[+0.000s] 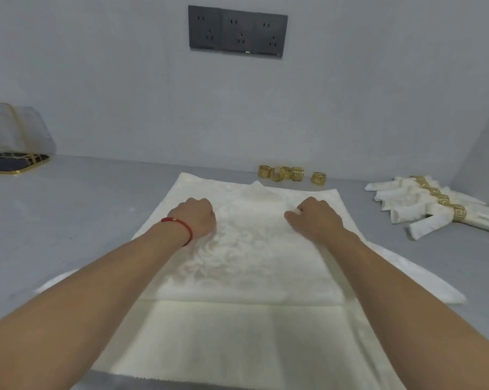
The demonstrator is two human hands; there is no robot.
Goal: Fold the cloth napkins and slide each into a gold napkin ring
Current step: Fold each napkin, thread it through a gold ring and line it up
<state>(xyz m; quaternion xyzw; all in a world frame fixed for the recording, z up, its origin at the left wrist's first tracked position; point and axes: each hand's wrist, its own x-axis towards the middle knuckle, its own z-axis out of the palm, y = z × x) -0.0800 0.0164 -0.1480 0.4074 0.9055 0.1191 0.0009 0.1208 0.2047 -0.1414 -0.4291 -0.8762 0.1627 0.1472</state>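
A cream damask napkin [246, 266] is lying spread out on the grey worktop [68, 220], reaching from the near edge toward the back wall. It is being gripped near its far middle by both hands. The fingers of the left hand [195, 218] are curled under, apparently bunching the cloth, and a red cord is being worn at that wrist. The fingers of the right hand [315, 218] are curled as well, with a small fold of fabric being pinched at the thumb. A raised ridge of cloth is showing just beyond the hands, so a fold or pleat is probably being gathered. For a neat result, both hands are best moved evenly, with the side edges being kept aligned and the pleat being pressed flat before the next is begun. Behind the napkin, five loose gold napkin rings [282, 173] are waiting near the wall. To the right, finished napkins [406, 204] are lying in their rings.
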